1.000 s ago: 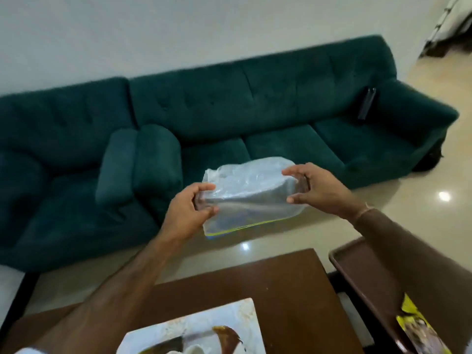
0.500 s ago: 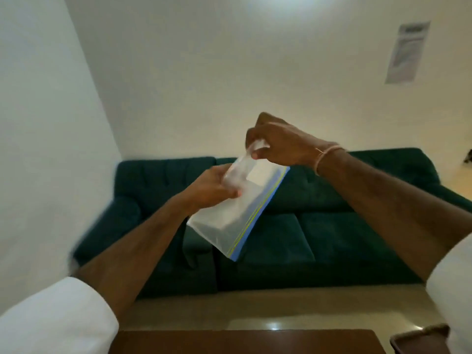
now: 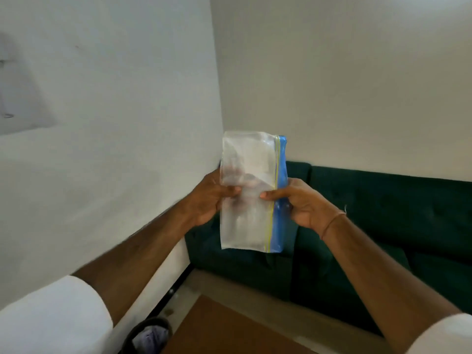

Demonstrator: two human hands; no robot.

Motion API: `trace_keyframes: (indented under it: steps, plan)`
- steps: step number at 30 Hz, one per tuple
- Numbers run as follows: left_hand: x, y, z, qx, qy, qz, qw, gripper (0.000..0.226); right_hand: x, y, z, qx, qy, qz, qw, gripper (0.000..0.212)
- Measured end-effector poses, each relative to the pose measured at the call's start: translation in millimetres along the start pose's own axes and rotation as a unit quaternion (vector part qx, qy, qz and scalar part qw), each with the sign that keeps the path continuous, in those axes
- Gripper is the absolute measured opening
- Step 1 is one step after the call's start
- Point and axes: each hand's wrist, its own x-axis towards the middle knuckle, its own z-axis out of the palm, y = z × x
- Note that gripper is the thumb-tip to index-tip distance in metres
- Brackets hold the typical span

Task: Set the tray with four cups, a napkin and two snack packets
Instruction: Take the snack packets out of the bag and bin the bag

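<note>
Zip bag [image 3: 249,190]: clear plastic, held upright in mid-air w/ blue-and-yellow zip strip running down its right edge; contents too blurred to tell.
Left hand [image 3: 208,198]: pinching bag's left edge, thumb in front.
Right hand [image 3: 296,200]: pinching zip strip side, thumb across front.
Room around: white wall corner right behind bag; green sofa [image 3: 383,226] below & right, well apart.
Table [image 3: 229,330]: brown corner low in view, far beneath hands.
Tray, cups: out of view.
</note>
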Motion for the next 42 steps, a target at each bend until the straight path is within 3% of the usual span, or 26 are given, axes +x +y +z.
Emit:
trace_keyframes:
  steps: [2, 5, 8, 10, 13, 16, 19, 26, 31, 34, 36, 37, 38, 42]
  plan:
    - [-16, -9, -37, -0.02, 0.042, -0.034, 0.998, 0.036, 18, 19, 14, 0.006, -0.066, -0.005, 0.998, 0.05]
    - [-43, -24, -99, -0.009, 0.066, -0.102, 0.993, 0.027, 50, 55, 49, -0.046, -0.115, -0.061, 0.99, 0.04]
    - [-71, -41, -166, 0.108, 0.05, -0.151, 0.981, 0.049, 85, 91, 95, -0.171, -0.145, -0.094, 0.97, 0.051]
    - [-86, -57, -220, 0.2, 0.003, -0.182, 0.963, 0.056, 115, 116, 132, -0.325, -0.184, -0.099, 0.922, 0.05]
    - [-103, -104, -309, 0.344, -0.073, -0.219, 0.91, 0.059, 164, 171, 191, -0.55, -0.257, -0.105, 0.788, 0.044]
    - [-119, -180, -399, 0.463, -0.133, -0.242, 0.842, 0.067, 217, 267, 245, -0.653, -0.323, -0.081, 0.681, 0.036]
    - [-155, -279, -474, 0.487, -0.204, -0.277, 0.803, 0.069, 256, 384, 289, -0.678, -0.365, -0.004, 0.638, 0.058]
    - [-246, -540, -598, 0.456, -0.231, -0.392, 0.765, 0.068, 317, 670, 361, -0.699, -0.449, 0.08, 0.55, 0.068]
    - [-275, -704, -626, 0.43, -0.241, -0.466, 0.735, 0.064, 340, 841, 360, -0.699, -0.47, 0.153, 0.517, 0.065]
    - [-283, -789, -634, 0.388, -0.193, -0.509, 0.744, 0.062, 343, 922, 348, -0.696, -0.481, 0.189, 0.498, 0.058]
    - [-328, -845, -585, 0.389, -0.198, -0.517, 0.736, 0.06, 339, 973, 339, -0.699, -0.486, 0.209, 0.482, 0.052]
    - [-368, -865, -547, 0.438, -0.207, -0.514, 0.708, 0.058, 336, 992, 336, -0.702, -0.488, 0.218, 0.471, 0.05]
    - [-411, -884, -514, 0.464, -0.22, -0.488, 0.706, 0.056, 332, 1012, 332, -0.705, -0.489, 0.228, 0.46, 0.049]
    - [-502, -937, -432, 0.426, -0.25, -0.431, 0.756, 0.057, 331, 1065, 323, -0.724, -0.478, 0.246, 0.432, 0.05]
